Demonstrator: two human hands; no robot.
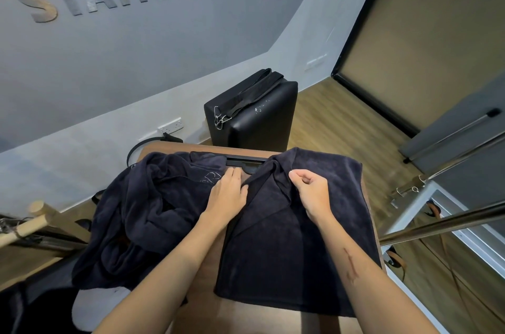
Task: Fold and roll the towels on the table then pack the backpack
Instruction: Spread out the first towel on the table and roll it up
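Head view: the near edge of the wooden worktop [202, 298] is cut off by the frame, and most of its surface is covered by dark cloth. No backpack can be identified with certainty; dark fabric at the lower left corner is too cropped to name.

A dark navy terry towel [297, 260] lies spread on the right half of the worktop, roughly rectangular, with a soft napped pile and a flat woven border strip. Its far left corner is turned over on itself into a diagonal flap. The left hand [228, 194] rests on that flap edge, fingers mostly extended, thumb against the cloth; whether it pinches the edge cannot be determined. The right hand [311, 191] has its fingers curled, pinching a raised fold of the same towel.

A second dark towel [142, 213] sits crumpled in a heap on the left, hanging over the worktop edge; faint stitched lettering on it is unreadable.

Beyond the worktop stands a black padded box [262, 120], smooth-skinned, with a strap and metal clips across its top
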